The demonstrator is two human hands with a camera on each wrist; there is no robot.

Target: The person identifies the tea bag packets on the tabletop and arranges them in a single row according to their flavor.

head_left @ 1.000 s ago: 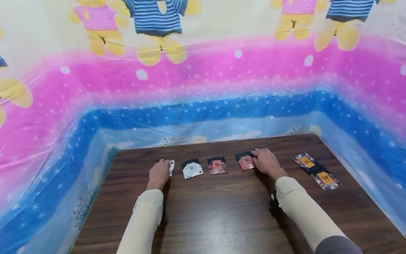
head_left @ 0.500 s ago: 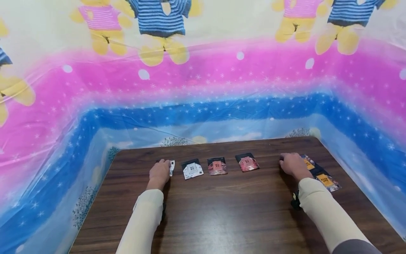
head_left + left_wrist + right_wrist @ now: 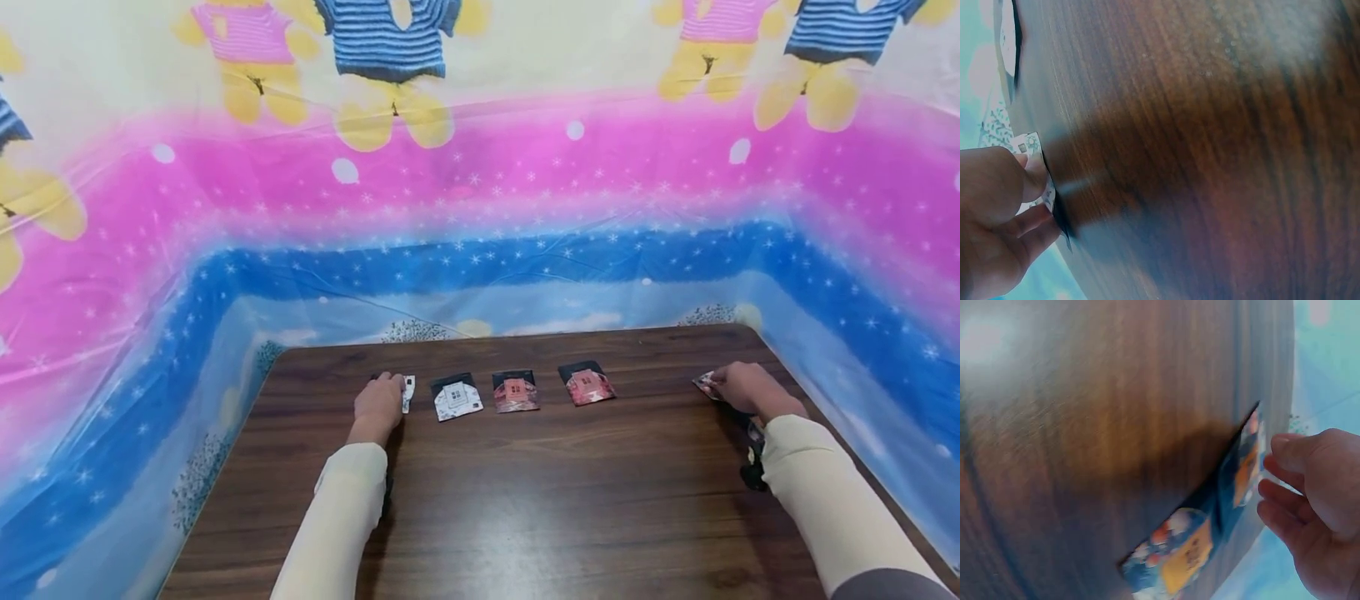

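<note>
At the left of the row, my left hand (image 3: 378, 400) holds a small white-and-black sachet (image 3: 408, 394) on the table. In the left wrist view, the thumb and curled fingers of that hand (image 3: 997, 219) grip the white sachet (image 3: 1034, 144), covering much of it. My right hand (image 3: 750, 390) is over two sachets with orange labels (image 3: 705, 383) at the far right. The right wrist view shows these overlapping flat sachets (image 3: 1185, 557); beside the farther one, the right hand (image 3: 1316, 500) has loosely bent fingers and grips nothing.
Between the hands lie a white sachet (image 3: 457, 397), a red-orange sachet (image 3: 516, 392) and a pink-red sachet (image 3: 587, 385) in a row. They lie on a dark wooden table (image 3: 510, 500). A patterned pink-and-blue cloth (image 3: 465, 208) stands behind and along its sides.
My right hand has left the pink-red sachet and moved right, over the pair with orange labels. The left hand has stayed at the leftmost white sachet.
</note>
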